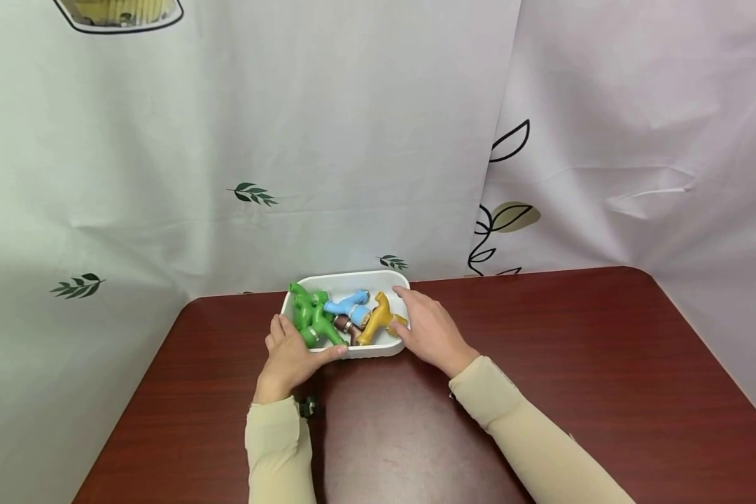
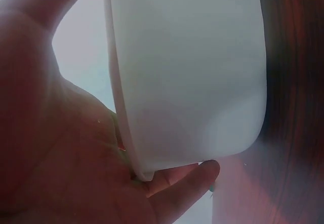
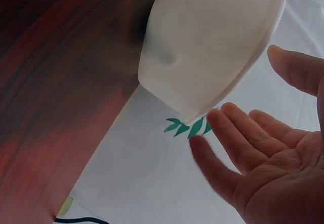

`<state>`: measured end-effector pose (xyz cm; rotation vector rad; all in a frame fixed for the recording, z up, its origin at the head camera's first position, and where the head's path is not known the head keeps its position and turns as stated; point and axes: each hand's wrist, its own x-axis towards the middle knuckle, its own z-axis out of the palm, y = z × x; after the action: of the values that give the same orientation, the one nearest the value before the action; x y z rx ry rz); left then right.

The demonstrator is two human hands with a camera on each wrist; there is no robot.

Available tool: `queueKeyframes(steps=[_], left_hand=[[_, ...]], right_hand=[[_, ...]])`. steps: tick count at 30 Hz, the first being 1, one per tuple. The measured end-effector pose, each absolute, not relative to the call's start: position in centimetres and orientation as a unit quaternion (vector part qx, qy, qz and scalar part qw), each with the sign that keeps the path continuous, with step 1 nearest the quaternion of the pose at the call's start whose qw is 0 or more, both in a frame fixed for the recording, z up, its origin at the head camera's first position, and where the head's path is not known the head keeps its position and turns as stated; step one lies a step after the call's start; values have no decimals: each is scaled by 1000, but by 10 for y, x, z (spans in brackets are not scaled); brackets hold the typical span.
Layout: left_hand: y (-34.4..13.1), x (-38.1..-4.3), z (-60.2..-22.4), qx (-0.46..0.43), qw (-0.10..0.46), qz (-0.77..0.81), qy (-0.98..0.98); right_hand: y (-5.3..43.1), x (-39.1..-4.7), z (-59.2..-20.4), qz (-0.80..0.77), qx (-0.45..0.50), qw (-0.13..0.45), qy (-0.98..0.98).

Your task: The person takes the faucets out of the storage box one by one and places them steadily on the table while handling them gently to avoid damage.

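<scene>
A white plastic tray (image 1: 378, 351) stands at the back of the table, holding several tap-like plastic pieces. Green pieces (image 1: 319, 323) lie at its left end, a light blue one (image 1: 358, 313) and a brown one (image 1: 355, 333) in the middle, a yellow one (image 1: 374, 323) at the right. My left hand (image 1: 290, 358) grips the tray's front left corner, thumb along the front rim and fingers around the end wall (image 2: 187, 72). At the right end, my right hand (image 1: 435, 329) spreads its thumb and fingers beside the rim; in the right wrist view its loosely bent fingers (image 3: 238, 138) hold nothing.
The dark red wooden table (image 1: 573, 364) extends to both sides and in front of the tray. Right behind its back edge hangs a pale curtain (image 1: 353, 140) with leaf prints. A small black object (image 1: 306, 407) shows at the left sleeve cuff.
</scene>
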<state>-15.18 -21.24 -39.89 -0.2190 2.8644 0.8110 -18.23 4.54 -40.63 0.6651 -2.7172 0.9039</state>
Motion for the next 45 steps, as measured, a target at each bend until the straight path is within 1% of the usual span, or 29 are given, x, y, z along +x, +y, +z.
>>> queueKeyframes(steps=[5,21,34,45], left_hand=[[-213,-153,-401,-71,70,272,957],[-213,-155,-400,-68,77,273,956],[-213,-154,-401,-67,76,272,957],[-214,-154,-402,-69,80,269,957]], right_hand=[[42,-186,-407,318,229,96,-915],[29,-198,-415,313,251,58,-914],[26,-202,-415,290,249,54,-922],[21,-207,-415,268,231,62,-933]])
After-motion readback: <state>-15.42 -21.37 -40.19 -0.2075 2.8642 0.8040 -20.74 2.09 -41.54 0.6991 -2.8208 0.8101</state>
